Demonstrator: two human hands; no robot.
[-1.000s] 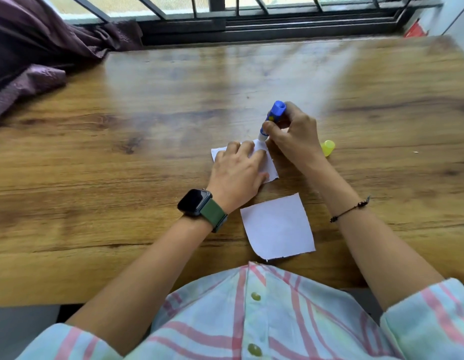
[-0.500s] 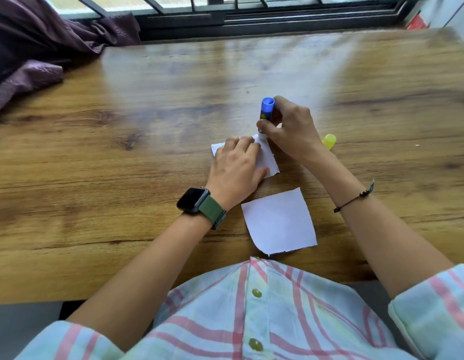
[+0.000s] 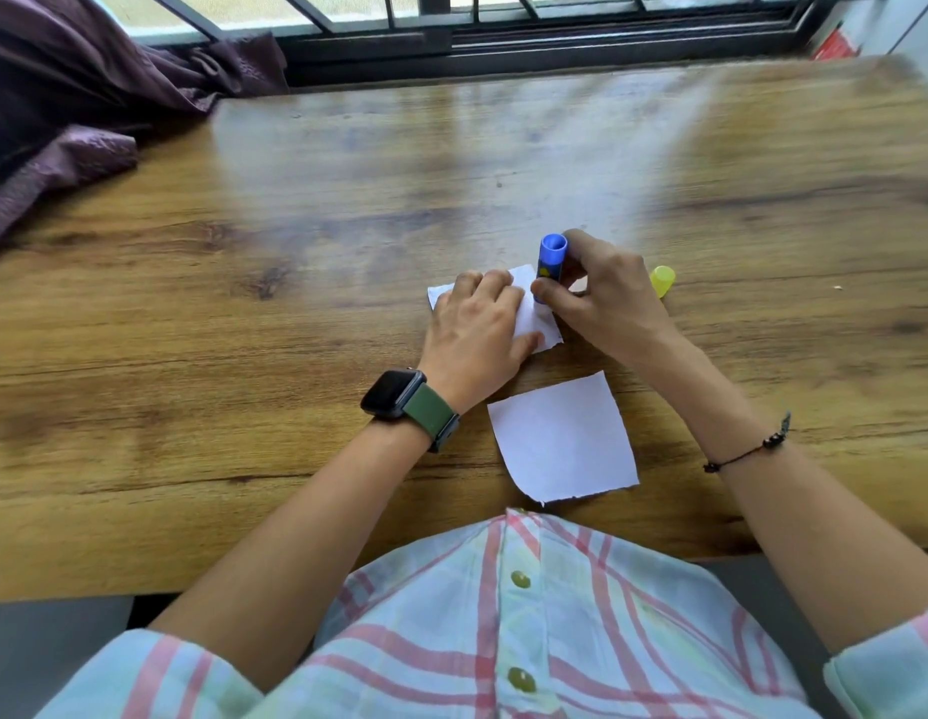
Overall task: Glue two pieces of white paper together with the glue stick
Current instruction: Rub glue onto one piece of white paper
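A small white paper piece (image 3: 534,313) lies on the wooden table (image 3: 244,303), mostly covered by my left hand (image 3: 475,334), which presses flat on it. My right hand (image 3: 602,298) grips a blue glue stick (image 3: 550,262), held upright with its lower end down on the paper's right part. A second white paper piece (image 3: 560,438) lies free near the table's front edge, just below both hands. The glue stick's yellow cap (image 3: 663,280) lies on the table behind my right hand.
Purple cloth (image 3: 62,121) is bunched at the table's far left corner. A dark window frame (image 3: 503,38) runs along the far edge. My left wrist carries a black watch (image 3: 399,394) on a green strap.
The glue stick has shifted from the paper's far edge toward me, onto its right part, and stands more upright. My left hand keeps pressing the paper. The second paper has not moved.
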